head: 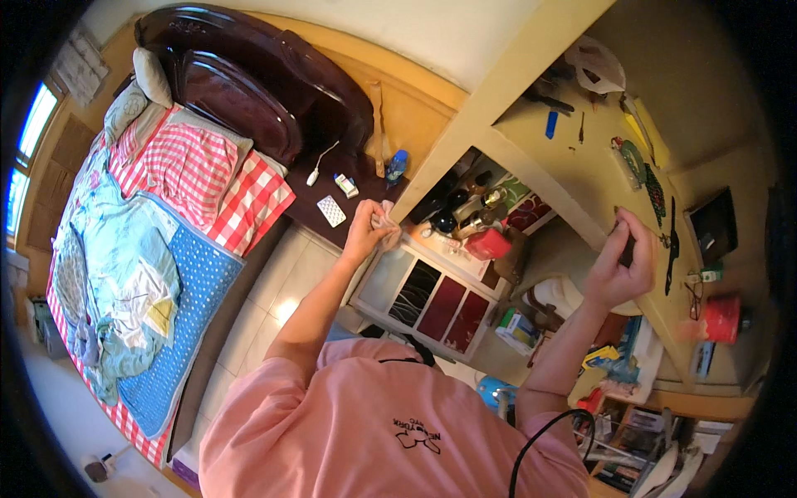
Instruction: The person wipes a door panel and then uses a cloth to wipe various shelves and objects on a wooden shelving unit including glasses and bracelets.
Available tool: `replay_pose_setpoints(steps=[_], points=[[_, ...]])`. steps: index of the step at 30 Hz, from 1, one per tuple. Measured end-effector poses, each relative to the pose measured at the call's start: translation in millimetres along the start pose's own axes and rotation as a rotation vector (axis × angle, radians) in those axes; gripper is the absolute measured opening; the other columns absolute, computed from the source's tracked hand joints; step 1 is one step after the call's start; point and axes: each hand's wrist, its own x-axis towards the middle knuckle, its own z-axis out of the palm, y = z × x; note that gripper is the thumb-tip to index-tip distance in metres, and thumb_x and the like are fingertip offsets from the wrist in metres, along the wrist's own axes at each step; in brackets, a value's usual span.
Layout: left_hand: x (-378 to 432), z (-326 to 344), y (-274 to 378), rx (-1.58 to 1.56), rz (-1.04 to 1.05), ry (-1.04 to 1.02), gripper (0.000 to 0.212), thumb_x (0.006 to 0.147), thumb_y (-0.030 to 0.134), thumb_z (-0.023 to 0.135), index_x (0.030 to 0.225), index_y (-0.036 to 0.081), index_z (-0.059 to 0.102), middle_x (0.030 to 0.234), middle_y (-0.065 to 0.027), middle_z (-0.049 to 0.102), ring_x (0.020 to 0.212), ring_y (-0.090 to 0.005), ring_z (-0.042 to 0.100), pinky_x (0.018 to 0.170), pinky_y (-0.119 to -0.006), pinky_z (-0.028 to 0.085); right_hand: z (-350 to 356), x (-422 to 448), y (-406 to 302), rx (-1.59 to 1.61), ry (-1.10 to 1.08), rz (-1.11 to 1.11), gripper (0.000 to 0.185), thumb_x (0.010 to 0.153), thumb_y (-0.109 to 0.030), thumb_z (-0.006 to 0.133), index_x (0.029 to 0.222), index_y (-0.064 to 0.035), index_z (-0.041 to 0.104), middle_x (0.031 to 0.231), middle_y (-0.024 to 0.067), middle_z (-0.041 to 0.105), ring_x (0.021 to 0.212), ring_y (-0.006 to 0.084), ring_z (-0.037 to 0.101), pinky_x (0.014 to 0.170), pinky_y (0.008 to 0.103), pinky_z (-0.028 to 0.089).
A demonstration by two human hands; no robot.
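My left hand point(365, 233) pinches a crumpled, pale pinkish cloth or tissue point(389, 229) between thumb and fingers. It is beside the corner of a dark nightstand top point(299, 211), where a white blister pack of pills point(331, 211) and a small white-and-green box point(346, 185) lie. My right hand point(622, 261) is raised in front of a cream shelf point(585, 180), thumb and forefinger close together. A dark patch shows between its curled fingers; whether that is an object or shadow is unclear.
A blue bottle point(396, 167) and a white cord plug point(312, 177) are also on the nightstand. Below the shelf, an open drawer point(476, 264) holds bottles and a red box point(487, 244). A bed with a blue dotted cover point(205, 292) is to the left. A black cable point(529, 445) hangs near my right side.
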Motion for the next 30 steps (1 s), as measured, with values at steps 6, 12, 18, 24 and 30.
replay_pose_setpoints(steps=[6,12,18,24,30], points=[[-32.6,23.1,-64.0,0.428,-0.273,-0.028,0.037,0.074,0.003,0.075,0.104,0.013,0.055,0.102,-0.0116,0.060,0.101,-0.0379,0.061,0.084,-0.047,0.050,1.3,-0.3,4.7,-0.037,-0.029,-0.035,0.014,0.087,0.004,0.062,0.095,0.0021,0.074,0.082,0.0113,0.068,0.074,0.0230,0.063,0.067,0.0307,0.049],[-27.7,20.9,-89.5,0.471,-0.400,-0.114,0.028,0.083,0.022,0.072,0.107,0.018,0.059,0.113,-0.0078,0.065,0.107,-0.0378,0.064,0.087,-0.048,0.053,-5.0,-1.6,14.3,-0.041,-0.048,-0.080,0.014,0.090,0.005,0.062,0.096,0.0043,0.074,0.086,0.0119,0.071,0.077,0.0228,0.065,0.069,0.0313,0.051],[-46.5,34.0,-98.9,0.386,-0.663,0.029,0.040,0.082,0.032,0.077,0.117,0.019,0.064,0.123,-0.0143,0.066,0.110,-0.0377,0.065,0.091,-0.048,0.053,-4.7,-2.3,11.3,0.009,-0.055,-0.028,0.012,0.090,0.003,0.063,0.096,0.0038,0.074,0.085,0.0109,0.071,0.075,0.0203,0.063,0.068,0.0294,0.049],[-74.3,3.7,-121.0,0.403,-0.530,-0.089,0.042,0.082,0.028,0.075,0.121,0.016,0.064,0.123,-0.0166,0.066,0.107,-0.0399,0.064,0.089,-0.049,0.052,-0.6,-1.3,9.2,0.012,-0.033,-0.060,0.012,0.090,0.003,0.063,0.094,0.0020,0.075,0.085,0.0095,0.070,0.074,0.0195,0.063,0.065,0.0291,0.048],[-150.3,-23.5,-39.9,0.790,-0.085,-0.274,0.047,0.086,0.019,0.065,0.133,0.016,0.060,0.136,-0.0096,0.059,0.117,-0.0337,0.057,0.099,-0.049,0.046,-3.6,-3.2,13.0,-0.038,-0.032,-0.070,0.012,0.090,0.003,0.063,0.093,0.0019,0.074,0.086,0.0098,0.071,0.075,0.0219,0.065,0.066,0.0316,0.049]])
